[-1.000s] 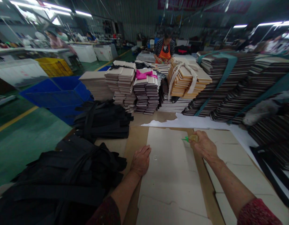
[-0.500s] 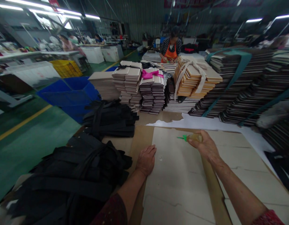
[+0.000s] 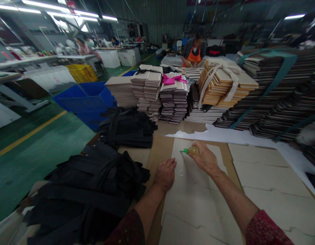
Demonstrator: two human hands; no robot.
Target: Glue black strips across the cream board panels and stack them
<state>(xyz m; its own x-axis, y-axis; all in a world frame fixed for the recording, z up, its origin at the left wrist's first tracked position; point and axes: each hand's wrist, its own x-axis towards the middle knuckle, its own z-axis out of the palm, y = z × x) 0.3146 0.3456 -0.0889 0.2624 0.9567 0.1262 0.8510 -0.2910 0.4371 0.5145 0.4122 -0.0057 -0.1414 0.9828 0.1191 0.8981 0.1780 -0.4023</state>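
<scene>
A pale die-cut cardboard sheet lies flat on the brown table in front of me. My left hand rests palm down on the sheet's left edge, fingers together and flat. My right hand is closed around a small yellowish glue bottle with a green nozzle. The nozzle points left, close over the sheet's upper part. Two small holes show in the sheet just right of my left hand.
Black strap bundles pile at my left, with another bundle behind. Tied stacks of card pieces fill the back of the table. More pale sheets lie at right. A blue bin stands on the green floor. A person in an orange apron works beyond.
My right hand has carried the bottle left and slightly toward me across the sheet. My left hand has stayed on the sheet's edge. The camera has turned a little to the left.
</scene>
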